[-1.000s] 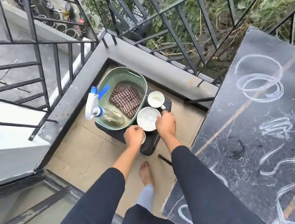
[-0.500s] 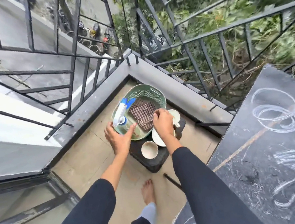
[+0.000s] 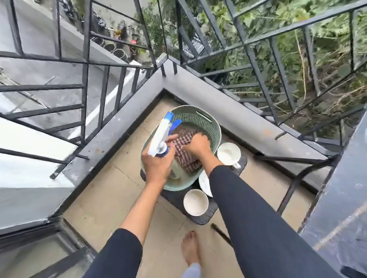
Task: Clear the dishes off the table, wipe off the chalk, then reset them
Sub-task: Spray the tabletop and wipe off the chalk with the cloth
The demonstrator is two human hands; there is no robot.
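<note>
1. Cloth lies bunched in the basket, right under the right hand; its fingers curl into the fabric.
2. Spray bottle: left hand wrapped round its neck, long axis nozzle-up, base down in the basket.
3. Chalked worktop is well off to the right, so the right hand is nearer.
4. Cup, plate and bowl are parked on the stool.
5. Next, I'd guess: lift both clear of the rim, swing right.

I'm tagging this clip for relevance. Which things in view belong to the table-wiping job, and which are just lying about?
Job: spray bottle in left hand, checked cloth gripped by right hand, basket, cup, plate, bowl, chalked table.
Lying about: stick on the floor, railing.
</note>
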